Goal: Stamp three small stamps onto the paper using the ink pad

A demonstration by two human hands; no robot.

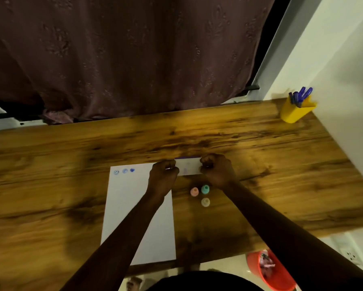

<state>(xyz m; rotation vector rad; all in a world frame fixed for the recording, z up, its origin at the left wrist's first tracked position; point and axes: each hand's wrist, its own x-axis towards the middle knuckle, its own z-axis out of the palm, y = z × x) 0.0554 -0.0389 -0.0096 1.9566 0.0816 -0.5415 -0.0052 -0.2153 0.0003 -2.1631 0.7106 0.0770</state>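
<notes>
Dim, warm light falls brightest on the upper middle of the wooden table [197,133], while the lower corners sink into shadow, the whole frame is soft with motion blur, and straight edges bow outward near the borders.

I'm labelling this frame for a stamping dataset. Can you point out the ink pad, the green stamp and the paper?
ink pad [188,168]: head view, on its pale lid between the two hands.
green stamp [205,189]: head view, on its top.
paper [124,206]: head view, on a bare white part left of the forearm.
</notes>
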